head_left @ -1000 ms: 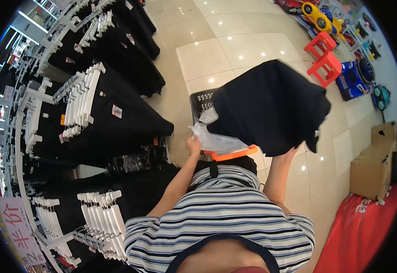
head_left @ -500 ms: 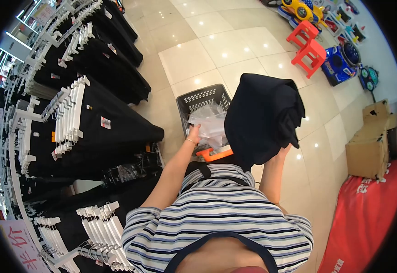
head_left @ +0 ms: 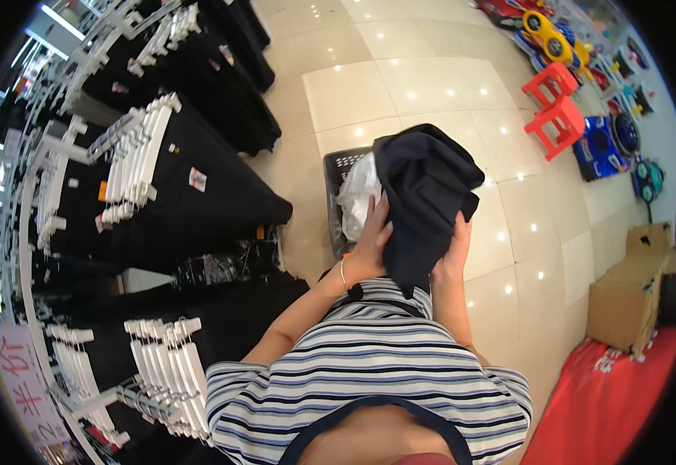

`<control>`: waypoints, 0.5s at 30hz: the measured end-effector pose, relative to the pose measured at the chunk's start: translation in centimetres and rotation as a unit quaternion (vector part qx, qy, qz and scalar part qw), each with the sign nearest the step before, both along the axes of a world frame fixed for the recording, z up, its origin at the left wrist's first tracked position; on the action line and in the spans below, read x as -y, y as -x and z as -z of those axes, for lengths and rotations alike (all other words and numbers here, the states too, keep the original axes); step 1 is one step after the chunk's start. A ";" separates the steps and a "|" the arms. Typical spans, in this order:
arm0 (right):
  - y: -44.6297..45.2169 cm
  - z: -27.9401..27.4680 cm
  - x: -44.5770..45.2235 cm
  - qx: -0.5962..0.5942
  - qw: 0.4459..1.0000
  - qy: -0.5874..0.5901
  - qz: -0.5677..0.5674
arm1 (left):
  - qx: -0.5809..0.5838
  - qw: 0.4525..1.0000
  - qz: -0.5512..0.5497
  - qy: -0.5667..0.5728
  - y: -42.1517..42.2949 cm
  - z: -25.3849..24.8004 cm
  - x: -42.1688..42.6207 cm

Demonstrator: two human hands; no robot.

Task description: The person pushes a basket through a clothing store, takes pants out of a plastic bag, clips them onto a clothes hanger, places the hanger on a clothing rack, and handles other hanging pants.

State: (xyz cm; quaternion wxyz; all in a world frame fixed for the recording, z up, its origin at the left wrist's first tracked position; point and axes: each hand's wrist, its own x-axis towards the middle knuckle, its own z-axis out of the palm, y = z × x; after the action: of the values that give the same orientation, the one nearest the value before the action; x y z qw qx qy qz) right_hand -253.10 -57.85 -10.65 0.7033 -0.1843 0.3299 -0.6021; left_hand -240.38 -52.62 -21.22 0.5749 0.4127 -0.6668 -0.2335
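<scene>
A dark navy or black garment (head_left: 428,194), loosely bunched, is held up in front of my body, partly over the basket. My right hand (head_left: 452,252) grips its lower right edge. My left hand (head_left: 370,242) is at its left edge, fingers against the cloth; the garment hides part of the grip. Behind and left of the garment, a dark grey shopping basket (head_left: 333,190) with a perforated wall shows in part. In it lies a crumpled white plastic bag (head_left: 359,198), which my left hand no longer grips.
Racks of black garments (head_left: 221,182) on white hangers (head_left: 140,159) line the left side. On the right are red stools (head_left: 553,128), a blue toy car (head_left: 597,147), a cardboard box (head_left: 624,306) and a red cloth (head_left: 609,403). Glossy tiles (head_left: 508,232) cover the floor.
My left hand has let go of the plastic bag and moved right to the garment. The garment has shifted left and been bunched closer to my body. The view has turned slightly.
</scene>
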 end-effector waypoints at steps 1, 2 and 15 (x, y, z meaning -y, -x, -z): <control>-0.8 -0.3 -0.1 0.001 0.999 0.017 -0.029 | -0.045 0.998 0.012 -0.032 -0.3 -0.3 -0.1; -1.3 -0.3 0.2 -0.011 0.997 0.051 -0.050 | -0.231 0.965 0.059 -0.110 -0.8 -0.5 -0.2; -5.6 -2.0 2.8 -0.188 0.917 0.195 -0.291 | -0.503 0.830 -0.203 -0.132 -9.7 -8.2 -7.9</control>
State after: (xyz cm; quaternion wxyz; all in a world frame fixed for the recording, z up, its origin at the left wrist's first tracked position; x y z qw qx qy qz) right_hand -247.52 -60.65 -8.60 0.7226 -0.5157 0.2634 -0.3774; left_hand -230.72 -44.76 -13.02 0.8055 0.4359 -0.1496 -0.3726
